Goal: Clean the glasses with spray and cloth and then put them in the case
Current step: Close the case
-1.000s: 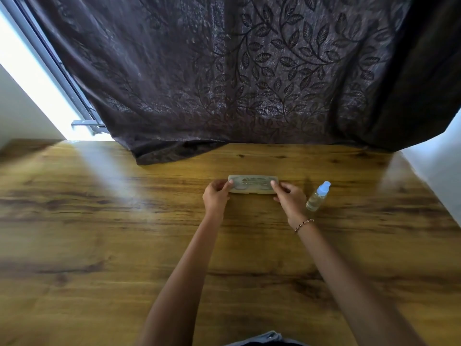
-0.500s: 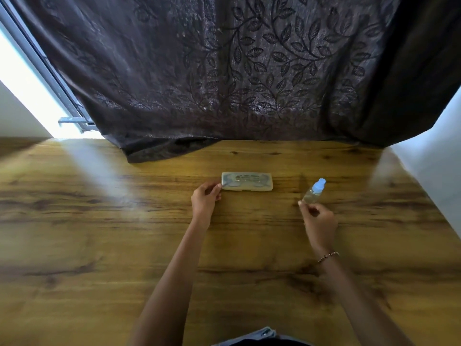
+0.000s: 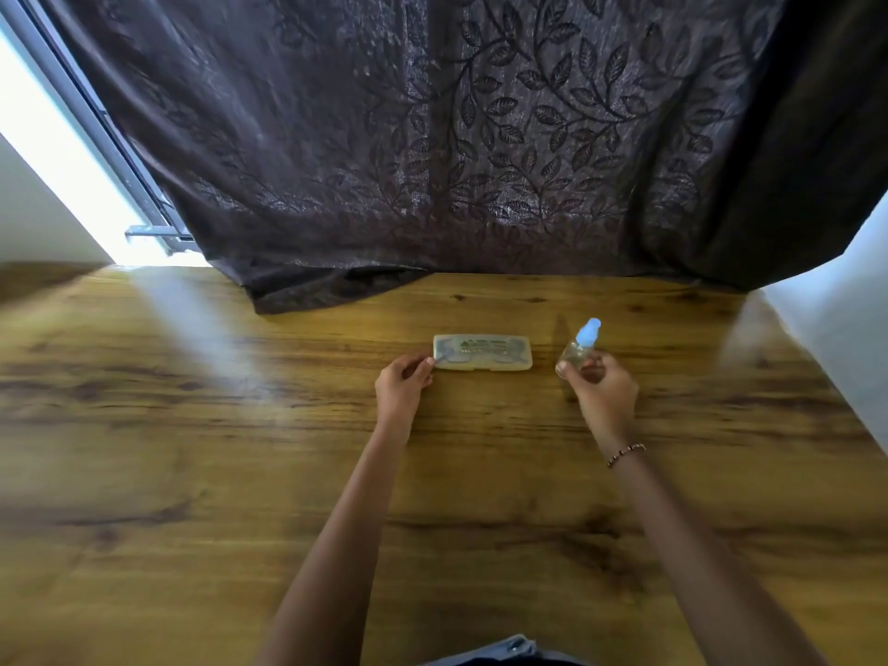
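A pale translucent glasses case (image 3: 482,352) lies closed on the wooden table (image 3: 192,473), and the glasses show faintly through its lid. My left hand (image 3: 402,389) has its fingers curled, with the thumb and fingertips touching the case's left end. A small clear spray bottle (image 3: 579,347) with a light blue cap stands tilted to the right of the case. My right hand (image 3: 600,391) grips the bottle's lower body between thumb and fingers. No cloth is in sight.
A dark leaf-patterned curtain (image 3: 480,137) hangs behind the table and drapes onto its far edge. A bright window strip (image 3: 57,151) is at the left, and a white wall (image 3: 836,338) borders the table on the right.
My right hand left the case's right end, moved right to the spray bottle and took hold of it. My left hand stayed at the case's left end.
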The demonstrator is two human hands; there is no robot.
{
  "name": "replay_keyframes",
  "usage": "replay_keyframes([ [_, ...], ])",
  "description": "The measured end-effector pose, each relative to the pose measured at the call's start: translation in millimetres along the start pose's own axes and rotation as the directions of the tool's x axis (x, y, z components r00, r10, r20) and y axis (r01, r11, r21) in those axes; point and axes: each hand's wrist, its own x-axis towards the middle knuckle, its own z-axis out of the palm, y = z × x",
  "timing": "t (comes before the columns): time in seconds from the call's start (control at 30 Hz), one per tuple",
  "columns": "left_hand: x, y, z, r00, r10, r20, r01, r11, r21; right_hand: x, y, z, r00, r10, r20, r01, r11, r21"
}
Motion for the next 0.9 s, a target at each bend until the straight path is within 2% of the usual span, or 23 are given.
replay_keyframes([
  [0.17,2,-3,0,1.0,0.001,0.001,-0.001,1.0,0.021,7,-12,19,0.999,-0.022,0.039,0.023,1.0,-0.01],
  [0.6,2,-4,0,1.0,0.002,-0.003,-0.002,1.0,0.031,9,-8,27,0.999,0.017,0.032,-0.015,0.999,-0.047],
  [0.73,0,0,3,0.998,-0.042,-0.048,0.04,0.999,-0.028,7,-4,24,0.999,0.035,0.029,-0.034,0.999,-0.038],
  [0.83,-6,3,5,0.993,-0.05,-0.105,0.047,0.998,-0.037,-1,-2,19,1.0,-0.024,-0.014,0.023,0.999,-0.035],
  [0.9,-9,1,5,0.988,0.029,-0.15,-0.02,0.998,0.061,-10,-1,18,0.995,-0.099,-0.034,0.097,0.994,-0.054],
])
